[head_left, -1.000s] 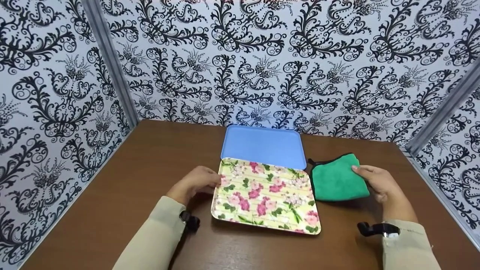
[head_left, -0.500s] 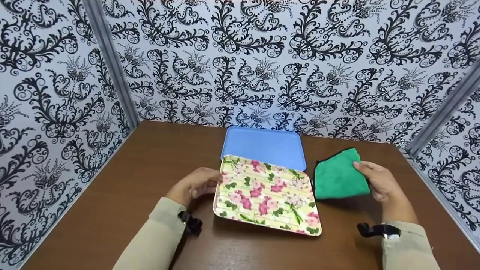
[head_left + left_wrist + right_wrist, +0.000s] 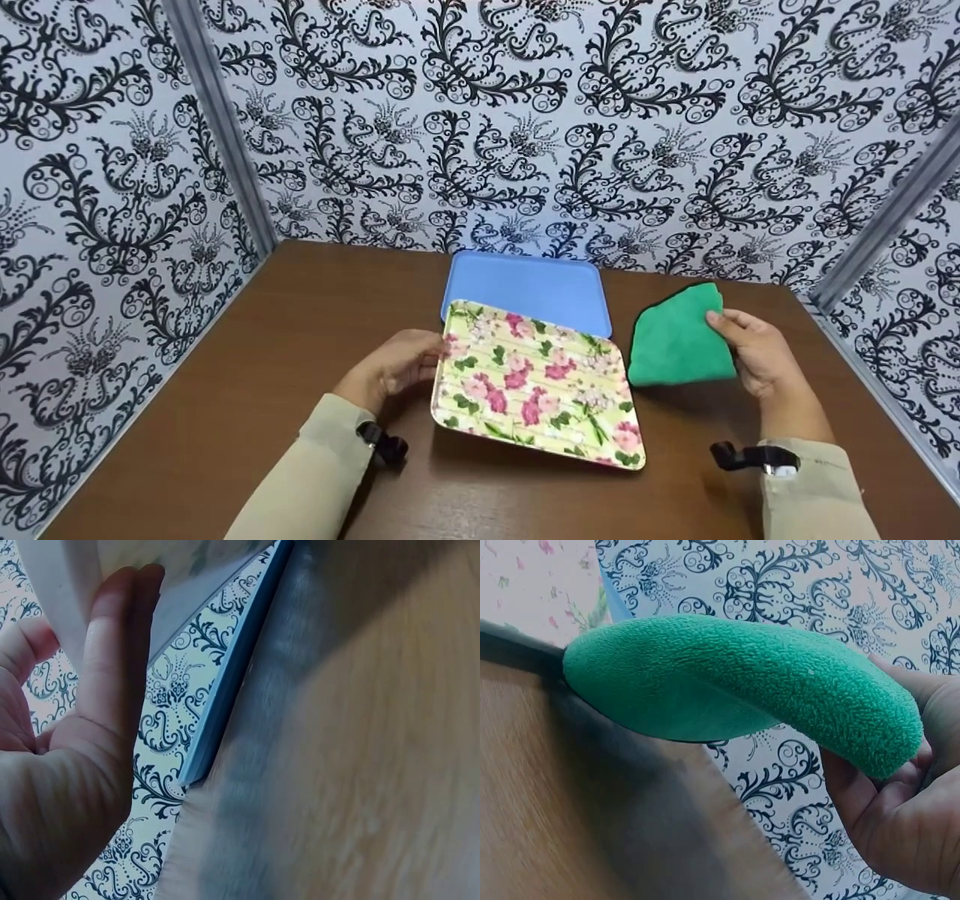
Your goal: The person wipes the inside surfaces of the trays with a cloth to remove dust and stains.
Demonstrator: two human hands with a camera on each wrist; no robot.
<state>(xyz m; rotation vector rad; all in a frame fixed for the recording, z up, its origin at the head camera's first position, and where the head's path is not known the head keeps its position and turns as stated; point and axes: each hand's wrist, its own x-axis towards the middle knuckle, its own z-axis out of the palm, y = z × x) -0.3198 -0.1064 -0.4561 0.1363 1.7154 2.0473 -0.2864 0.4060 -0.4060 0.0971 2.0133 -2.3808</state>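
Note:
A flowered tray (image 3: 532,386), cream with pink blossoms and green leaves, is tilted with its left side raised off the table. My left hand (image 3: 394,367) grips its left edge, thumb on one face and fingers beneath, as the left wrist view of that hand (image 3: 90,712) shows. To the right, my right hand (image 3: 761,352) pinches a folded green cloth (image 3: 679,337) with a dark edging. In the right wrist view the terry cloth (image 3: 742,675) bends over from the hand (image 3: 907,817), its far end at the tray's edge. The cloth hangs above the table.
A plain blue tray (image 3: 529,289) lies flat at the back of the brown wooden table (image 3: 300,322), its front partly covered by the flowered tray. Black-and-white patterned walls (image 3: 510,135) stand behind and at both sides.
The flowered tray's left side has risen, so it tilts more steeply. The green cloth has been lifted up and slightly back, its left corner and dark loop rising off the table.

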